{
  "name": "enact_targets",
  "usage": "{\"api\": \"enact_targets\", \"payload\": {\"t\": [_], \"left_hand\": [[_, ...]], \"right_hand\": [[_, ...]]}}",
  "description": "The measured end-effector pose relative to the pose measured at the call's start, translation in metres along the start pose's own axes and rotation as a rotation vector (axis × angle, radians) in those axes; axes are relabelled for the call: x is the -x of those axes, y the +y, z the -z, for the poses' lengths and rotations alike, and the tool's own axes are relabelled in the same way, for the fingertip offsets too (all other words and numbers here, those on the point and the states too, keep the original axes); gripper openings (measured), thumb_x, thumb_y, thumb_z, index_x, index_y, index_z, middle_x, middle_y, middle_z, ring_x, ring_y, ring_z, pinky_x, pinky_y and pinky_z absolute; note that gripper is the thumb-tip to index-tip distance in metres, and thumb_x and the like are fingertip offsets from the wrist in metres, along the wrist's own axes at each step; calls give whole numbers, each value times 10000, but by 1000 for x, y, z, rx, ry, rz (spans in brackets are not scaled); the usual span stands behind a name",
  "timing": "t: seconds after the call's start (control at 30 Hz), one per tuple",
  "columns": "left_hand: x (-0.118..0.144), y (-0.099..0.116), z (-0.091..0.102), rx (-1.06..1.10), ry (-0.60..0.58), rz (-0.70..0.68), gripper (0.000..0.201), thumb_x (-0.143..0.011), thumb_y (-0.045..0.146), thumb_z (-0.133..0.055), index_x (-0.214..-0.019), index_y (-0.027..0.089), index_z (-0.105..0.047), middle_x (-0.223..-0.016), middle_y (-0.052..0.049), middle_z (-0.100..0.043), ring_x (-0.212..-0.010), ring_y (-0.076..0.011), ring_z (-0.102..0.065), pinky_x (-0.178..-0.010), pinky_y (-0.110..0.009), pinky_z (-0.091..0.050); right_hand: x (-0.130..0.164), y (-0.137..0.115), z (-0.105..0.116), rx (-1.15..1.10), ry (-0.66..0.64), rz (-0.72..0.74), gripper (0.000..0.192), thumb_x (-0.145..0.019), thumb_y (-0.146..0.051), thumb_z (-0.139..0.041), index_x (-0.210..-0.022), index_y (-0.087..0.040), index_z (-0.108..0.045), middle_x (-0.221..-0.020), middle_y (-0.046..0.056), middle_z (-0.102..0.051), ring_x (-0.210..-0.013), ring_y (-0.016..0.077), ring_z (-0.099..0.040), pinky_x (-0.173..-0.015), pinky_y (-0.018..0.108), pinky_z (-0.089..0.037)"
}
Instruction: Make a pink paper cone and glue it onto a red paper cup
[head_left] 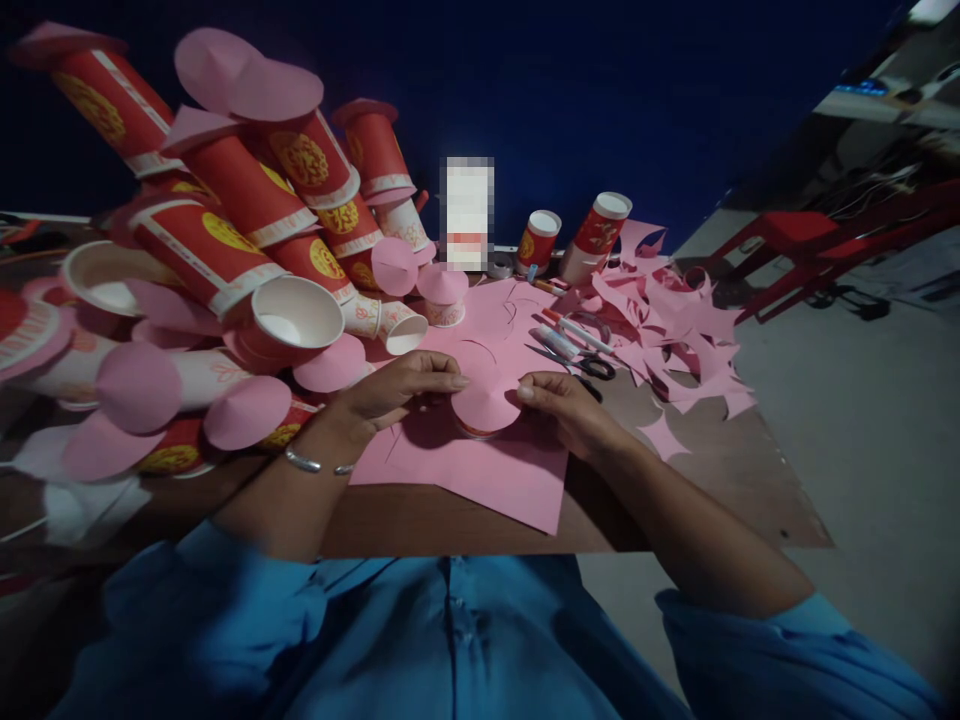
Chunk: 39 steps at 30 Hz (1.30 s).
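Between my hands is a pink paper cone (pixel 487 392), shallow like a hat, with its point upward. My left hand (pixel 409 388) pinches its left edge between thumb and fingers. On the opposite edge, my right hand (pixel 562 405) pinches the paper the same way. Under the cone a rim shows, perhaps of a paper cup; most of it is hidden. Pink paper sheets (pixel 495 470) lie beneath, some with curved cuts. Black-handled scissors (pixel 592 368) rest to the right, beside a marker (pixel 577 330) and a small clear-and-white tube.
Red and white paper cups (pixel 247 190) with pink cones are piled high at the left. Pink paper scraps (pixel 675 320) heap up at the right. Two red cups (pixel 540 240) stand at the back, near a blurred white object (pixel 469 210). A red stool (pixel 780 235) stands beyond the table.
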<state>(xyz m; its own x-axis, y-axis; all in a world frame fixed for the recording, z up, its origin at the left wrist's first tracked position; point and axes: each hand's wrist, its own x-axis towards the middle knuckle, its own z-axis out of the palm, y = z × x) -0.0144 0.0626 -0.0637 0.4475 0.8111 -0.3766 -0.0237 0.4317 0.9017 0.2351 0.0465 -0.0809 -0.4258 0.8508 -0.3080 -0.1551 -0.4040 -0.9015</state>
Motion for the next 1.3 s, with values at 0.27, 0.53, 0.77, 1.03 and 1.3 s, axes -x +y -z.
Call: {"api": "enact_targets", "payload": {"t": [0.27, 0.53, 0.77, 1.03, 1.3], "left_hand": [[-1, -2, 2, 5, -6, -3, 403, -638, 398, -947, -700, 160, -627, -591, 47, -505, -522, -63, -406, -492, -218, -204], [-2, -5, 4, 22, -15, 8, 400, -642, 396, -950, -714, 161, -634, -604, 33, -549, -537, -70, -458, -496, -210, -234], [-2, -5, 0, 84, -5, -12, 369, -655, 378, -930, -718, 161, -638, -634, 39, -549, -564, -74, -457, -529, -211, -303], [-1, 0, 2, 3, 39, -27, 383, -681, 440, -918, -751, 167, -659, -656, 33, -556, -566, -78, -441, -503, -213, -269], [5, 9, -3, -358, 121, -378, 375, -689, 366, -938, -1033, 259, -837, -1182, -58, -692, -1014, -192, -599, -893, -304, -510]], "right_hand": [[-2, -1, 0, 22, -28, -18, 538, -552, -528, -1021, -629, -188, -611, -575, -71, -541, -544, 69, -410, -535, 233, -286], [-2, -1, 0, 12, -37, -28, 546, -544, -528, -1029, -637, -185, -615, -575, -69, -556, -535, 67, -423, -531, 232, -278], [-1, -1, 1, 20, -31, -29, 532, -567, -519, -1021, -657, -191, -612, -612, -62, -544, -563, 79, -415, -538, 242, -275], [-3, 4, 4, 182, 180, 329, 394, -752, -555, -910, -979, -263, -774, -915, 8, -664, -849, 175, -599, -814, 336, -520], [6, 5, 8, 812, 152, 772, 401, -949, -461, -781, -1346, -444, -732, -1437, 47, -624, -1433, 311, -498, -1261, 579, -348]]}}
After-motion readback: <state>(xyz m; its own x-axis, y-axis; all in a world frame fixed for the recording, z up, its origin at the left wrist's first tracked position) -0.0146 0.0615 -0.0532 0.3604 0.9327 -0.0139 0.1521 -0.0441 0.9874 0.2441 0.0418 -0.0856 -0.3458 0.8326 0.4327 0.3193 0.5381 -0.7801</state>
